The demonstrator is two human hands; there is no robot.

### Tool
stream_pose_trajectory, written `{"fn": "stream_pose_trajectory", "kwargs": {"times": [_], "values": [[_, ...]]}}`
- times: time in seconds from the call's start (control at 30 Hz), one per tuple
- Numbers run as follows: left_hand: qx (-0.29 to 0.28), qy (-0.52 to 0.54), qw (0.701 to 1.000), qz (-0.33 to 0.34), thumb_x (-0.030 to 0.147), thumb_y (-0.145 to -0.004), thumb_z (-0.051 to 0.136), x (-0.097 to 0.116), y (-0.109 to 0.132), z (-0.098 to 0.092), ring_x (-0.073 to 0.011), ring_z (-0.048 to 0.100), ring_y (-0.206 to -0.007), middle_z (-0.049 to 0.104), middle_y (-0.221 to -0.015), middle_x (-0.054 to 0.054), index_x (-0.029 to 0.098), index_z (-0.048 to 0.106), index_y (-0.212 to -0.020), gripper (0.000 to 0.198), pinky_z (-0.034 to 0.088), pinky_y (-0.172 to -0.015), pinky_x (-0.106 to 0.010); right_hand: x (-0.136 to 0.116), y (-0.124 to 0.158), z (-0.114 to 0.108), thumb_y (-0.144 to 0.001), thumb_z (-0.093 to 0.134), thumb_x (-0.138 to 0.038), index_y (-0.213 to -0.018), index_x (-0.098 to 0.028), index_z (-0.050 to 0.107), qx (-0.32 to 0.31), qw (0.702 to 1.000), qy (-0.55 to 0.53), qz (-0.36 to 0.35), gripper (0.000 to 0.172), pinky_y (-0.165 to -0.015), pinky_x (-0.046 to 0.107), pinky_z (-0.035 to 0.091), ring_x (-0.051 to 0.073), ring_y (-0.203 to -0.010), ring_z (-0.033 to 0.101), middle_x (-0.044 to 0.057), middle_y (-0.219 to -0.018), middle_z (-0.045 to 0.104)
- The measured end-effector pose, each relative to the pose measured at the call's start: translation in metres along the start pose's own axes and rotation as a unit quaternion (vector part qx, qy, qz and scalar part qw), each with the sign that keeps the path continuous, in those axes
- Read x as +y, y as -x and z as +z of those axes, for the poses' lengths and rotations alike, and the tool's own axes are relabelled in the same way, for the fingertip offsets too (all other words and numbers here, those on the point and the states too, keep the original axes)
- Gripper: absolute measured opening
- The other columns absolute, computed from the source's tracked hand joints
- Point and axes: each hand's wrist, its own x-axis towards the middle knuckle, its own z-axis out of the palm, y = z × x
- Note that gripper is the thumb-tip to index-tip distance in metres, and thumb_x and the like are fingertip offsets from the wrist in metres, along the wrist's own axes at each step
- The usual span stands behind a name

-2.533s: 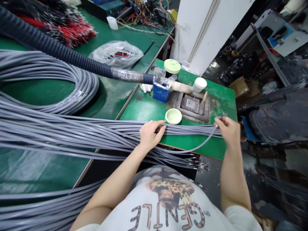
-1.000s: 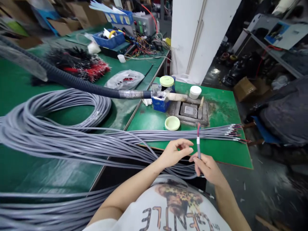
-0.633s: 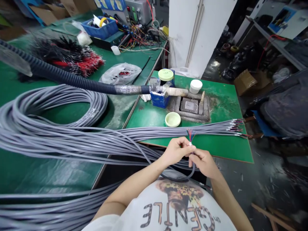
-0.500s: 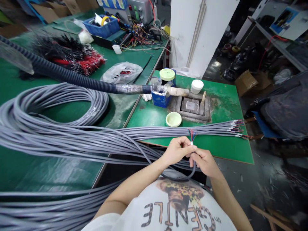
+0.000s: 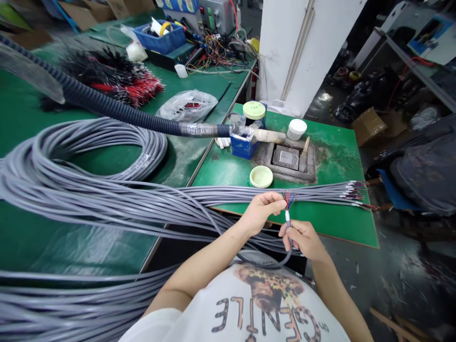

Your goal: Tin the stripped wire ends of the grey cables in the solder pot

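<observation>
My right hand (image 5: 302, 241) grips a single grey multicore cable (image 5: 289, 248) just below its white sleeve (image 5: 287, 217). Thin red, blue and green wires (image 5: 288, 200) fan upward from the sleeve. My left hand (image 5: 261, 212) is beside them, its fingertips at the wires, though I cannot tell if they hold any. Behind my hands, a long bundle of grey cables (image 5: 149, 197) crosses the green workbench (image 5: 331, 225), its stripped ends (image 5: 356, 193) at the right.
A coil of grey cable (image 5: 107, 142) lies at the left. Beyond the bundle are a pale green lid (image 5: 261, 176), a blue box (image 5: 242, 146) with a black corrugated hose (image 5: 117, 116), a metal plate (image 5: 286, 157) and a white jar (image 5: 297, 129).
My left hand has moved up off the white sleeve, toward the coloured wires, which now fan wider. The view has shifted slightly.
</observation>
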Motion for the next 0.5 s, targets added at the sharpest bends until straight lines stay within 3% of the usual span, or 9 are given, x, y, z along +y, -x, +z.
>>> {"fn": "stream_pose_trajectory", "kwargs": {"times": [0.27,0.5], "values": [[0.019,0.045,0.999,-0.008,0.033,-0.066,0.079,-0.011,0.001,0.003,-0.0058,0.049,-0.055,0.063,-0.061,0.000,0.012,0.065,-0.065,0.025,0.039,-0.057,-0.020,0.012,0.001,-0.002,-0.091,0.050,-0.044,-0.082,-0.014,0.065,0.005,0.999,-0.045,-0.028,0.035,-0.039,0.021,0.024,0.006,-0.036,0.031,0.001,-0.048,0.061],[0.073,-0.008,0.995,0.073,0.033,-0.068,0.077,-0.019,0.005,0.007,-0.0104,0.059,-0.063,0.069,-0.070,-0.002,0.013,0.068,-0.069,0.022,0.047,-0.064,-0.023,0.032,-0.002,-0.003,-0.086,0.052,-0.055,-0.076,-0.014,0.064,0.011,0.993,-0.119,-0.016,0.043,-0.039,0.022,0.019,0.007,-0.034,0.030,0.000,-0.042,0.056]]}}
